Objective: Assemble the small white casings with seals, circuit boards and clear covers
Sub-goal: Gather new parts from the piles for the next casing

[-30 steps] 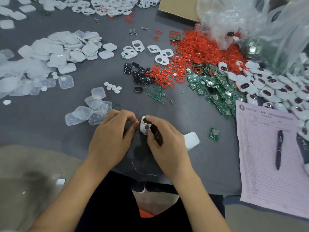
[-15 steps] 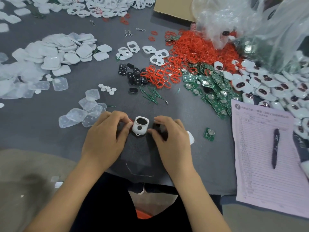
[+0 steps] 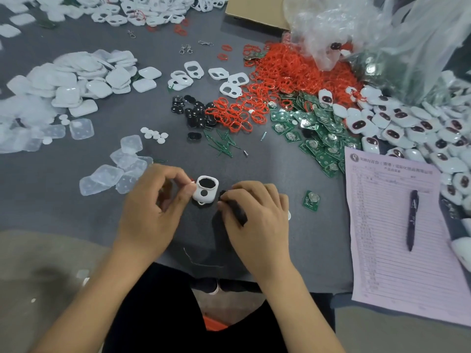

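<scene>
A small white casing [image 3: 206,191] lies on the grey table just ahead of me, with a dark oval window and a round hole facing up. My left hand [image 3: 153,210] pinches the casing's left edge between thumb and forefinger; a speck of red shows at the fingertips. My right hand [image 3: 257,220] sits just right of the casing, apart from it, with its fingers curled round a black piece [image 3: 235,208]. Clear covers [image 3: 119,169] lie to the left. Red seals [image 3: 280,77] and green circuit boards [image 3: 316,136] are piled further back on the right.
One circuit board [image 3: 311,200] lies right of my right hand. A paper form [image 3: 382,238] with a pen [image 3: 411,217] covers the right edge. Finished casings [image 3: 407,128], a plastic bag [image 3: 382,34], black pads [image 3: 193,113], white shells [image 3: 76,80] and empty white casings [image 3: 211,77] lie beyond.
The casing, held upright between both hands a second ago, now lies flat on the table. My right hand has let go of it and drawn slightly right.
</scene>
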Tool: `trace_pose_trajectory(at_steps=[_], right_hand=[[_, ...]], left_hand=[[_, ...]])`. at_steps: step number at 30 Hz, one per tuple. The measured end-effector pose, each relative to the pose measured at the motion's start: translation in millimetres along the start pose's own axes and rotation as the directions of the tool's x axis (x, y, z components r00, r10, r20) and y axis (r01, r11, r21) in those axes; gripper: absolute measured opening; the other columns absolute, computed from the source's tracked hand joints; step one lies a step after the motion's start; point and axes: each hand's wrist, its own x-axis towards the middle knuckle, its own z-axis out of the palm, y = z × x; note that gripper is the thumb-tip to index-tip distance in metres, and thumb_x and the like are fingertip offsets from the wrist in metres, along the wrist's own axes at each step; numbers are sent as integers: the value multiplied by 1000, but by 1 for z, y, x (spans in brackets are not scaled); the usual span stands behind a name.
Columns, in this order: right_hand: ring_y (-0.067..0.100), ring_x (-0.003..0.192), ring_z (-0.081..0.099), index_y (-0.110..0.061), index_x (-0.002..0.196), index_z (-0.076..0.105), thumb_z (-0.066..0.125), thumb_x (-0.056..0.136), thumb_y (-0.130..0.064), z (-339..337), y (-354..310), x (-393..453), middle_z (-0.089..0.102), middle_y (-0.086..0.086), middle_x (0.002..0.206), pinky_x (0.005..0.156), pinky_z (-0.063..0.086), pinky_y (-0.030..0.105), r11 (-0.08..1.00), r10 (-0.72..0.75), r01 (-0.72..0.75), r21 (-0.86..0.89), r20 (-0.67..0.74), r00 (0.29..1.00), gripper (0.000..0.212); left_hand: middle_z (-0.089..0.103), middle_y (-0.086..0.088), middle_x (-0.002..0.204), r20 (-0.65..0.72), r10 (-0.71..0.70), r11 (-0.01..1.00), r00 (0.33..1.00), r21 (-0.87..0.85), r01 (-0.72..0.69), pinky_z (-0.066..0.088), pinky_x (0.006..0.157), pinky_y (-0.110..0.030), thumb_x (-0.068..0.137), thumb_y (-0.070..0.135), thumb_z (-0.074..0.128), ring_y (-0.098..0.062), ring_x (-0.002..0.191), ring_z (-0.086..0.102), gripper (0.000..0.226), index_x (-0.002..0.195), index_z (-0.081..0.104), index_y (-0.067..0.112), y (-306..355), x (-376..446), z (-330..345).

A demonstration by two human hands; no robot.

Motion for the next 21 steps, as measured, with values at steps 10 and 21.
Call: trace_pose_trajectory(at_steps=[10,21], right_hand=[[15,90,68,-31,95,77,77,93,-26,-35,11,5,74,-18,91,80,53,30,754,204,-318,575,255,945,6],[22,100,48,-41,94,80,73,92,-43,-27,15,43,65,-11,88,86,40,36,976,216,-189,-105,390,895,8]], left_hand=[[74,15,92,279,-71,970,958,-205,131,50,74,-11,97,20,69,-4,81,70,9,97,71,29,35,-9,26],[68,22,89,36,-52,993,998,-109,55,41,64,-9,95,20,72,-9,71,60,17,94,67,36,48,-16,14]])
